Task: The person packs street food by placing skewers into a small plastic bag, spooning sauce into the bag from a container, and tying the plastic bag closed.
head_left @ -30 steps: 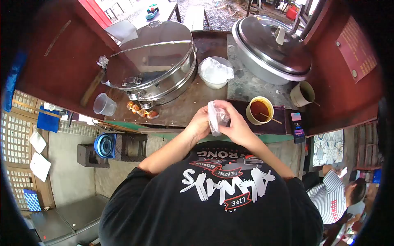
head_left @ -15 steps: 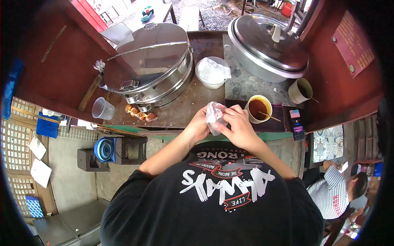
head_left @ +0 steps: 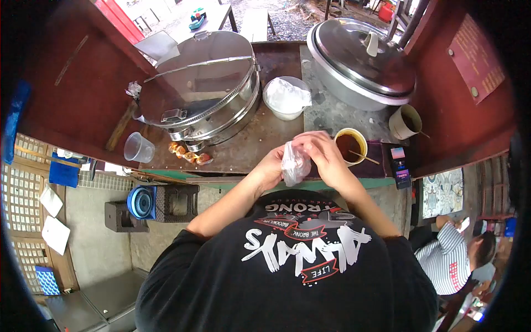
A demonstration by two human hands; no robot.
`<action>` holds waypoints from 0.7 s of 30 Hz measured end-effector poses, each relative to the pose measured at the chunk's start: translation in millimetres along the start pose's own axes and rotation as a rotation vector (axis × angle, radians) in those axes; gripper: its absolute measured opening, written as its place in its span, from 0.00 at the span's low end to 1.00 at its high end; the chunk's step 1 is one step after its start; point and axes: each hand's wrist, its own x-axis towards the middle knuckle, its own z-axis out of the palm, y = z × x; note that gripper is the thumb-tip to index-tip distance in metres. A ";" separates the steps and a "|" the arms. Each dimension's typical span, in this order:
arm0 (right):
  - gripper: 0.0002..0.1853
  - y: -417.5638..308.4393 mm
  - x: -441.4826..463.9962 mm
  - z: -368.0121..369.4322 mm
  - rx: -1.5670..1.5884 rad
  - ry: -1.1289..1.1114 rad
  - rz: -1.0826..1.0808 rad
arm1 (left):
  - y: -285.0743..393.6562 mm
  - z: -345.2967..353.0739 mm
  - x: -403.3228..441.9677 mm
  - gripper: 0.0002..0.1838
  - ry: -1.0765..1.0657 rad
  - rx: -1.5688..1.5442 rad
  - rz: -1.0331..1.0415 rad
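A clear, crumpled plastic bag (head_left: 295, 165) is held in front of my chest, over the counter's near edge. My left hand (head_left: 271, 167) grips its left side. The fingers of my right hand (head_left: 321, 152) are closed on the top right of the bag. What the bag contains is too small to make out. Just right of my right hand stands a cup of reddish-brown sauce (head_left: 348, 145) with a stick in it. Beyond my hands is a tub (head_left: 287, 110) with white plastic on top.
Around the counter (head_left: 238, 154) are a round steamer (head_left: 221, 108), a large lidded pot (head_left: 365, 66), a second cup (head_left: 405, 122), a phone (head_left: 400, 167), a clear plastic cup (head_left: 139, 147) and small orange packets (head_left: 189, 154). A person in stripes (head_left: 442, 260) sits at the lower right.
The bag has turned from a flat, edge-on shape to a bunched one. My right hand has moved up from the bag's lower side to its top. The whole view has shifted slightly.
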 end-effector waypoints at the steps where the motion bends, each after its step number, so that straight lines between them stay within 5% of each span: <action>1: 0.15 8.4 -0.3 3.2 0.168 -0.096 0.116 | 0.1 2.0 0.5 0.16 -0.020 0.036 -0.030; 2: 0.15 13.0 -0.4 5.1 0.337 -0.192 0.230 | -2.0 6.5 -1.9 0.16 0.019 0.047 -0.031; 6: 0.11 -1.7 -4.0 7.5 0.081 0.136 0.006 | -2.6 4.6 3.5 0.15 0.072 -0.052 0.021; 11: 0.11 -24.3 -25.0 10.1 -0.362 -0.085 -0.123 | 4.3 -1.2 10.7 0.13 0.242 -0.173 0.168; 17: 0.08 -0.5 -38.3 21.6 -0.195 -0.197 -0.208 | 7.2 6.6 14.8 0.13 0.221 -0.211 0.150; 19: 0.03 -17.9 -33.9 15.8 -0.146 0.163 -0.071 | 6.9 5.4 11.6 0.13 0.170 -0.142 0.164; 21: 0.03 -19.5 -21.5 8.0 -0.257 0.243 -0.082 | 1.1 5.3 10.3 0.14 0.137 -0.094 0.164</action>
